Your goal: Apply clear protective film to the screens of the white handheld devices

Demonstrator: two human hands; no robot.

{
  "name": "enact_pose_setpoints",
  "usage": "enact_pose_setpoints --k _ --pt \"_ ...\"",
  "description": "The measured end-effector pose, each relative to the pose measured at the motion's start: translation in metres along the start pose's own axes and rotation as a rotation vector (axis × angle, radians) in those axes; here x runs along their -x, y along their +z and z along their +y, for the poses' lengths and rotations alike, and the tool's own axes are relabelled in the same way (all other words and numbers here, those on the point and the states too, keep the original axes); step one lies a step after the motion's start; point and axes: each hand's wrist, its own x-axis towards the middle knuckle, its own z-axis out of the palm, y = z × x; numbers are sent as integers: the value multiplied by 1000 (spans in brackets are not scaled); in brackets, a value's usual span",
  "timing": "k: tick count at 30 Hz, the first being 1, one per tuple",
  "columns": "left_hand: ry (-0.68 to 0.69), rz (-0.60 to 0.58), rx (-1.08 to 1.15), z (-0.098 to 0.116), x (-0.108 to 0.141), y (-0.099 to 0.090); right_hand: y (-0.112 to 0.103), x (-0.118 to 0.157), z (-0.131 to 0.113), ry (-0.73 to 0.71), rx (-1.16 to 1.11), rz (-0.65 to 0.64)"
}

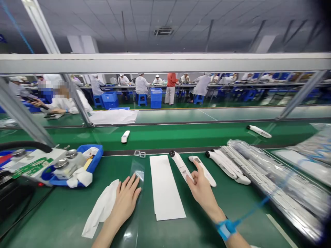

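Left hand lies flat, fingers spread, on a clear plastic bag. Right hand grips a slim white plastic device, its lower end hidden by the fingers. A blue plastic tray holds crumpled white cloth; silver-capped glass bottles stand just beside it. A stack of bagged white devices lies blurred at right.

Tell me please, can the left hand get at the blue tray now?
Probably yes. The left hand holds nothing, and only green mat lies between it and the blue tray; the white cloth sits beside the path.
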Motion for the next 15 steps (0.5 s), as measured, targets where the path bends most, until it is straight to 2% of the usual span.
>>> enact_pose_setpoints --k 5,9,12,15 --pt "-10 -47 72 12 3 -6 21 27 -43 -74 -103 -74" --pt "-38 -3 179 28 -2 -13 39 42 -73 -89 -167 -116" --pt "-73 106 407 37 7 -23 50 52 -80 -131 -145 -109" --pt "-151 132 832 47 29 -30 65 65 -74 -226 -46 -74"
